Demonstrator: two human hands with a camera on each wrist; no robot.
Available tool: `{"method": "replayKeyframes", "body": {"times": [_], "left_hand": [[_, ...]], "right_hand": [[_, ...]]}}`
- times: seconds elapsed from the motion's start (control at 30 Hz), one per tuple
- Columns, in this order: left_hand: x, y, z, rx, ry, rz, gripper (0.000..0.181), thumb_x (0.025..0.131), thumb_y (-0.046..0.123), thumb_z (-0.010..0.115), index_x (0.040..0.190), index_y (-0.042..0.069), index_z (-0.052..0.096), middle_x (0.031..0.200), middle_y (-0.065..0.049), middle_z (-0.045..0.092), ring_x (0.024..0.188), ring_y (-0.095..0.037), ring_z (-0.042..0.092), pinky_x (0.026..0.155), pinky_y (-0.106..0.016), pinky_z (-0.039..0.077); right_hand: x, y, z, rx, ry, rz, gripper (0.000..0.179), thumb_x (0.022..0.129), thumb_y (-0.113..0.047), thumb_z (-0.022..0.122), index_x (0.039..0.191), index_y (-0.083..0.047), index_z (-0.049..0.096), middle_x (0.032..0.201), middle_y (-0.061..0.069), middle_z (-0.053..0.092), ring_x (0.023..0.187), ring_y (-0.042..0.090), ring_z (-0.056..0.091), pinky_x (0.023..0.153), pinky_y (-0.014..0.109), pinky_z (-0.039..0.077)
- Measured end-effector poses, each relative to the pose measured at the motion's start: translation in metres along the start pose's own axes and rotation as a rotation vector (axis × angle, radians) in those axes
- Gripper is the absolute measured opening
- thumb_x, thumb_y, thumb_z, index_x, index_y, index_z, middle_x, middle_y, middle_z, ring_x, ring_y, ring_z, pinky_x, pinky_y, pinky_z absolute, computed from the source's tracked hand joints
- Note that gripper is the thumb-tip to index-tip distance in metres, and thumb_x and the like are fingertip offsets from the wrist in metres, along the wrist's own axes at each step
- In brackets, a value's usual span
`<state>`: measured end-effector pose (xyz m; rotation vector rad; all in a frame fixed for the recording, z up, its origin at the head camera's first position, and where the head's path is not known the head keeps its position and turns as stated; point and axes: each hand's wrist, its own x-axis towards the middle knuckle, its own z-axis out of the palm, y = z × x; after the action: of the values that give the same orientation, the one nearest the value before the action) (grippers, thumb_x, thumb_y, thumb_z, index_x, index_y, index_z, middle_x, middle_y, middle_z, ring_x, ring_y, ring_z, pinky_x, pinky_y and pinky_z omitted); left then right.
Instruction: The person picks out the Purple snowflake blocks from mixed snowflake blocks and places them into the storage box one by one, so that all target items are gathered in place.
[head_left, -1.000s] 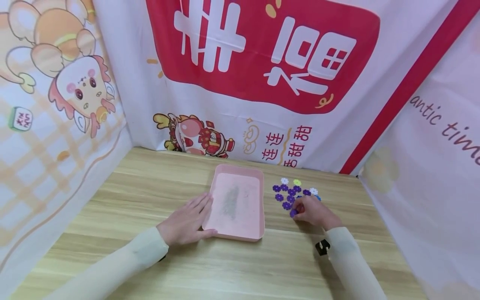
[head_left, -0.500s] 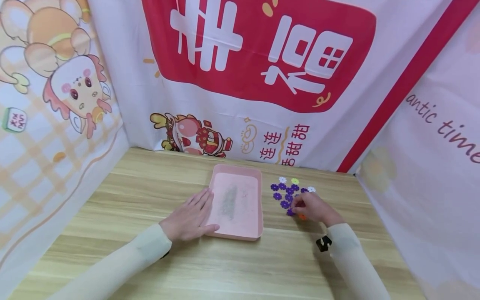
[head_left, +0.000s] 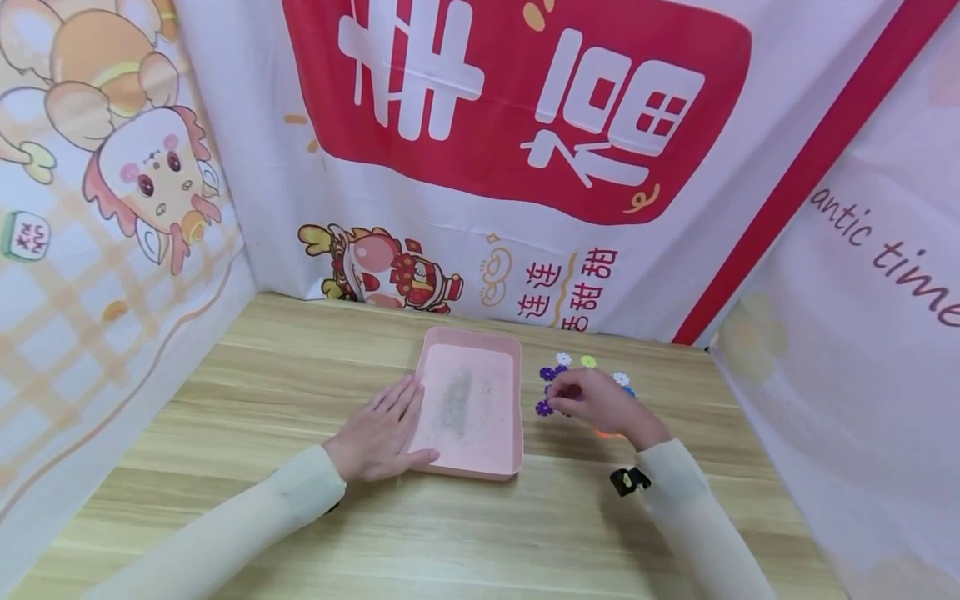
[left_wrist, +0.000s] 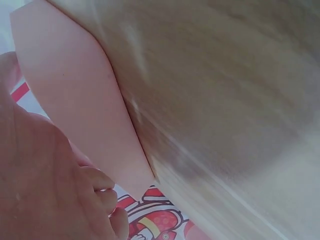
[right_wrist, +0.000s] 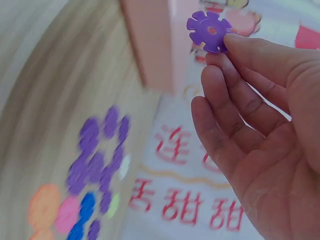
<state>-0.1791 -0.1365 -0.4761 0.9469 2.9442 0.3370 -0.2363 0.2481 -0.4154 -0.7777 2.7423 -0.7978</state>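
On the far cloth (head_left: 420, 196), a red panel (head_left: 510, 158) carries large white 幸 (head_left: 442, 75) and 福 (head_left: 636, 104), turned sideways; below, also sideways, stand smaller red 连连 (head_left: 534, 305) and 甜甜 (head_left: 595, 297). The right cloth (head_left: 847, 333) reads "antic time" (head_left: 921, 280). On the left cloth (head_left: 45, 317), a printed tile's (head_left: 30, 236) red marks are unreadable.

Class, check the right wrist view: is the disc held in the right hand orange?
No, the notched disc that the right hand pinches at its fingertips is purple.

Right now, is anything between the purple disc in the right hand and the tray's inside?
Only the right wall of the tray; nothing else visible stands between that and the disc the right hand holds.
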Motion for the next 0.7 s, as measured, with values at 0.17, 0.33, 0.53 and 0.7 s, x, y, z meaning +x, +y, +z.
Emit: {"method": "replayKeyframes", "body": {"times": [0.17, 0.33, 0.53, 0.7], "left_hand": [[0.0, 0.001, -0.001, 0.055, -0.014, 0.0, 0.102, 0.102, 0.069, 0.048, 0.161, -0.012, 0.027, 0.172, -0.032, 0.023, 0.161, -0.049, 0.023, 0.131, -0.062, 0.026], [0.002, 0.002, -0.002, 0.107, -0.043, -0.02, 0.103, 0.103, 0.072, 0.043, 0.163, -0.009, 0.025, 0.174, -0.028, 0.02, 0.163, -0.045, 0.021, 0.133, -0.058, 0.024], [0.001, 0.005, -0.003, 0.12, -0.056, -0.033, 0.104, 0.102, 0.074, 0.041, 0.164, -0.008, 0.024, 0.174, -0.028, 0.018, 0.163, -0.044, 0.021, 0.133, -0.057, 0.024], [0.001, 0.006, -0.003, 0.121, -0.035, -0.023, 0.102, 0.103, 0.071, 0.044, 0.162, -0.011, 0.026, 0.172, -0.03, 0.02, 0.162, -0.046, 0.023, 0.132, -0.058, 0.026]], "right_hand": [[0.013, -0.025, 0.005, 0.031, -0.014, -0.065, 0.004, 0.101, -0.019, 0.073, 0.1, -0.02, 0.077, 0.094, -0.008, 0.075, 0.087, 0.009, 0.068, 0.08, 0.028, 0.062], [0.028, -0.046, 0.015, 0.083, -0.044, -0.079, 0.004, 0.101, -0.02, 0.074, 0.101, -0.019, 0.078, 0.096, -0.008, 0.077, 0.088, 0.01, 0.07, 0.082, 0.027, 0.063], [0.046, -0.062, 0.038, 0.112, -0.076, -0.113, 0.004, 0.101, -0.02, 0.074, 0.1, -0.019, 0.078, 0.095, -0.009, 0.076, 0.088, 0.007, 0.07, 0.082, 0.025, 0.062], [0.061, -0.074, 0.06, 0.131, -0.081, -0.173, 0.004, 0.1, -0.015, 0.074, 0.099, -0.016, 0.078, 0.095, -0.007, 0.077, 0.087, 0.007, 0.07, 0.084, 0.025, 0.062]]}}
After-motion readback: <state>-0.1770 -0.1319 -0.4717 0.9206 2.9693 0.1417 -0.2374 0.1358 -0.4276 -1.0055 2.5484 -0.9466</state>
